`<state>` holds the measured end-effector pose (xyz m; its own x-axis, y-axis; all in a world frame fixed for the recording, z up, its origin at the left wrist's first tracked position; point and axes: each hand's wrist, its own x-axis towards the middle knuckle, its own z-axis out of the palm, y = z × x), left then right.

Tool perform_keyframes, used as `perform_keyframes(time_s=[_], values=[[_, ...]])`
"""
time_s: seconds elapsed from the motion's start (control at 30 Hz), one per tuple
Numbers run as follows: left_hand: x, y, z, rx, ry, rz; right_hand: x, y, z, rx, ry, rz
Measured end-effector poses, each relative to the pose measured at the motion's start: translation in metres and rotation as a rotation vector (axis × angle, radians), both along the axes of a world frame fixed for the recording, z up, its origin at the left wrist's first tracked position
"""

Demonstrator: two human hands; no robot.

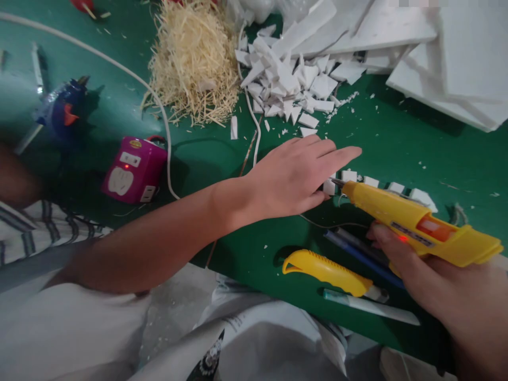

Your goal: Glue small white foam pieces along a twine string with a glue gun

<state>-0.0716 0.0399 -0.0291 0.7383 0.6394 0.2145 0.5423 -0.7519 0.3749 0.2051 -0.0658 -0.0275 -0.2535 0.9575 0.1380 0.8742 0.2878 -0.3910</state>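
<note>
My right hand (428,280) is wrapped round a yellow hot glue gun (397,217) with a small red light showing on it. The gun's metal nozzle points left, right at a small white foam block (329,186). My left hand (296,172) reaches across the table, back upward, pinching that block with the thumb and fingers while the forefinger stretches out over it. More small white foam blocks (396,188) stand in a row behind the gun. Whether the nozzle touches the block I cannot make out.
A yellow utility knife (325,271), a pale strip (371,307) and a blue pen (357,254) lie near the front edge. Foam scraps (293,79), wood shavings (194,69) and foam sheets (472,58) lie behind. A pink power socket (135,169) and a blue glue gun (61,111) are left.
</note>
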Motion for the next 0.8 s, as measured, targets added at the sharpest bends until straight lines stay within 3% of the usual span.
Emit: perform_keyframes(time_s=[0.13, 0.23, 0.8], values=[[-0.002, 0.0, 0.005, 0.033, -0.032, 0.056, 0.001, 0.002, 0.007, -0.016, 0.022, -0.011], [-0.005, 0.001, 0.006, 0.079, -0.009, 0.094, 0.001, 0.006, 0.013, -0.062, 0.054, 0.057], [0.001, 0.002, 0.0, 0.17, 0.101, 0.057, -0.005, 0.015, 0.022, 0.019, 0.042, 0.077]])
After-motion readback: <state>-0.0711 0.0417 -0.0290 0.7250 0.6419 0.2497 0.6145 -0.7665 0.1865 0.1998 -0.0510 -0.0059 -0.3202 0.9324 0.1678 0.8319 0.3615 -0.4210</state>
